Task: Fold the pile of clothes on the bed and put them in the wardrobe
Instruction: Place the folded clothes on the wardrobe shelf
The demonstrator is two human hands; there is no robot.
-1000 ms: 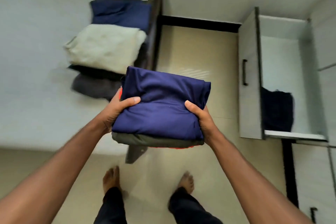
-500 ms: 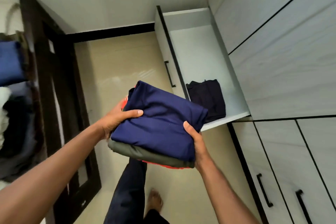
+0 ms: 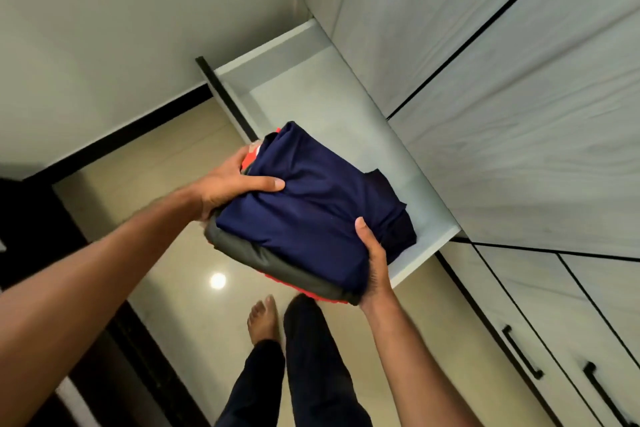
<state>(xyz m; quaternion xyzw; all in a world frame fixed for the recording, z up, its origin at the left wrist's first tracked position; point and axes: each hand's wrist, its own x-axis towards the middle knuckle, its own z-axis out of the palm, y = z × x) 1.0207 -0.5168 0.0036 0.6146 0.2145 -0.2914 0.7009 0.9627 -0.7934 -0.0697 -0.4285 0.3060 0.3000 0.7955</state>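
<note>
Stack (image 3: 311, 208) lies flat, long axis running from left hand (image 3: 228, 187) to right hand (image 3: 374, 263); both grip its ends, thumbs on top.

left arm (image 3: 104, 270), right arm (image 3: 419, 364): stretched forward | left hand (image 3: 230, 185): thumb atop folded stack (image 3: 311, 204), fingers round its side | right hand (image 3: 375, 270): thumb atop, palm cupping near corner

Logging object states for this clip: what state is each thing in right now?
Stack: folded, held between both hands.
Left hand: grips the stack.
Right hand: grips the stack.
Drawer: pulled open.
Dark garment: lying in the drawer.
Lower doors: closed.
</note>
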